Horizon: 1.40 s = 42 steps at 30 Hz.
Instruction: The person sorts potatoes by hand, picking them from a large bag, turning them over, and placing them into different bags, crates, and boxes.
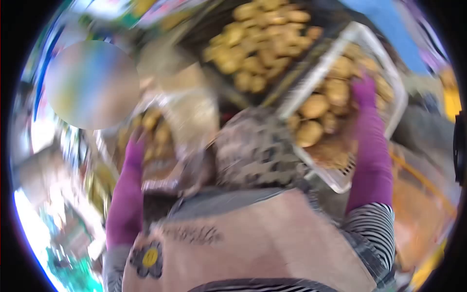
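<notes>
My right hand (pixel 364 85), in a purple sleeve, reaches into a white plastic crate (pixel 318 75) at the right. Round yellow-brown potatoes (pixel 314 106) fill much of that crate, and the hand is among or just above them. At the left, my left hand (pixel 138 135) is over more potatoes (pixel 158 137) lying in a container lined with clear plastic (pixel 197 114). Motion blur smears the fingers of both hands. Whether either one grips a potato cannot be made out.
A dark bin with a heap of potatoes (pixel 262 41) stands ahead, between the two containers. A patterned knee (pixel 260 148) sits between my arms, above a pink apron (pixel 262 233). Orange material (pixel 421 209) lies at the right.
</notes>
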Each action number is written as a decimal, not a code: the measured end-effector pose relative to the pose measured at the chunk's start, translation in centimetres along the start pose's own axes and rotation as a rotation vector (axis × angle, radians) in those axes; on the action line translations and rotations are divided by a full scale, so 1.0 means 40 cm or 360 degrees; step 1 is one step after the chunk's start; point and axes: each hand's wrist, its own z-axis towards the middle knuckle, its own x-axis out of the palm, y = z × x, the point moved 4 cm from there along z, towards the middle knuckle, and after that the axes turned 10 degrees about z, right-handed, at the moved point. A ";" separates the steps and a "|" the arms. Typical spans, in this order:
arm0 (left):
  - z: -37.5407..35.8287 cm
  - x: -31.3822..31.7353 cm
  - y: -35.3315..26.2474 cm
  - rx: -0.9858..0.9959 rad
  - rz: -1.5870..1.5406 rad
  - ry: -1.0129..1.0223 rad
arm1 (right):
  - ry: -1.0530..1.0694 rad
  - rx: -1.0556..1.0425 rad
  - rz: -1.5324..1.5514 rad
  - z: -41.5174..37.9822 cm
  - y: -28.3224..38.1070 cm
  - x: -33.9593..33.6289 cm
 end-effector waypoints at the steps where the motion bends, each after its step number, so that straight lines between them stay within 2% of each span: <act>1: -0.033 -0.001 0.014 -0.0045 -0.0032 0.0101 | 0.0114 -0.0244 -0.0371 0.010 0.009 0.013; 2: 0.015 -0.020 0.100 0.0158 0.0283 0.0172 | 0.0174 -0.0505 -0.0693 0.019 0.017 0.025; 3: 0.070 -0.029 0.179 0.0106 0.0762 0.0092 | 0.0306 -0.0500 -0.0674 0.040 -0.082 0.113; 4: 0.072 -0.016 0.202 0.0163 0.0278 0.0161 | 0.0175 0.0191 -0.0063 0.090 -0.165 0.154; 5: 0.100 -0.024 0.242 0.0322 0.0318 0.0179 | 0.0569 0.0367 -0.0480 0.131 -0.110 0.126; 7: 0.190 -0.032 0.297 0.0254 0.0385 0.0284 | 0.0080 -0.0001 0.0060 0.211 0.024 0.054; 8: 0.206 -0.022 0.288 0.0039 0.0274 0.0183 | -0.0139 -0.0170 0.0327 0.241 0.077 0.013; 9: 0.221 -0.014 0.276 -0.0166 0.0145 0.0065 | -0.0174 -0.0431 0.0566 0.251 0.263 -0.083; 10: 0.213 -0.021 0.207 -0.0342 -0.0124 -0.0224 | -0.0164 -0.0736 0.0720 0.271 0.456 -0.181; 11: 0.214 -0.033 0.138 -0.0230 0.0453 -0.0304 | -0.0039 -0.0904 0.0875 0.260 0.677 -0.302; 12: 0.216 -0.040 0.077 -0.0108 0.1025 -0.0376 | 0.0054 -0.0918 0.1022 0.239 0.849 -0.360; 13: 0.226 -0.033 0.038 0.0027 0.1594 -0.0441 | 0.0173 -0.1105 0.1057 0.223 0.993 -0.383; 14: 0.251 -0.020 0.027 0.0098 0.1659 -0.0455 | 0.0309 -0.1233 0.0980 0.187 1.129 -0.401; 16: 0.307 0.000 0.011 0.0232 0.1792 -0.0497 | 0.0401 -0.1693 0.1016 0.116 1.334 -0.362; 18: 0.324 0.062 -0.039 0.0866 0.2136 -0.0349 | 0.0486 -0.2011 0.0644 0.057 1.497 -0.273; 19: 0.318 0.099 -0.069 0.1036 0.1893 -0.0057 | 0.0535 -0.2003 0.0559 0.042 1.526 -0.238; 20: 0.304 0.134 -0.103 0.1196 0.1634 0.0226 | 0.0582 -0.1991 0.0477 0.028 1.552 -0.206; 21: 0.311 0.157 -0.107 0.1039 0.1546 0.0316 | 0.0629 -0.1982 0.0398 0.016 1.577 -0.182; 22: 0.314 0.172 -0.107 0.0876 0.1452 0.0403 | 0.0757 -0.1920 0.0150 0.010 1.585 -0.156; 25: 0.319 0.198 -0.118 0.0844 0.1597 0.0323 | 0.0526 -0.1909 0.0046 -0.006 1.566 -0.113; 29: 0.313 0.193 -0.122 0.0791 0.1519 0.0320 | 0.0784 -0.1786 -0.0195 -0.005 1.583 -0.099; 31: 0.285 0.120 -0.120 0.0691 0.1362 0.0422 | 0.0689 -0.1803 0.0136 0.022 1.580 -0.108; 32: 0.276 0.077 -0.118 0.0552 0.1135 0.0486 | 0.0649 -0.1796 0.0305 0.035 1.563 -0.109; 33: 0.274 0.047 -0.080 0.0571 0.0763 0.0345 | 0.0611 -0.1682 0.0538 0.060 1.543 -0.123; 35: 0.267 -0.054 0.027 0.0358 -0.0176 0.0456 | 0.0524 -0.1421 0.0996 0.136 1.490 -0.168; 36: 0.251 -0.115 0.069 0.0112 -0.0744 0.0686 | 0.0457 -0.1357 0.1053 0.186 1.446 -0.177; 38: 0.229 -0.200 0.108 0.0209 -0.1299 0.0899 | 0.0369 -0.1149 0.1098 0.290 1.334 -0.172; 41: 0.189 -0.242 0.125 0.0169 -0.1618 0.1200 | 0.0308 -0.0688 0.0873 0.475 1.086 -0.059; 42: 0.131 -0.248 0.075 0.0096 -0.1677 0.1129 | 0.0379 -0.0669 0.0710 0.514 1.010 -0.008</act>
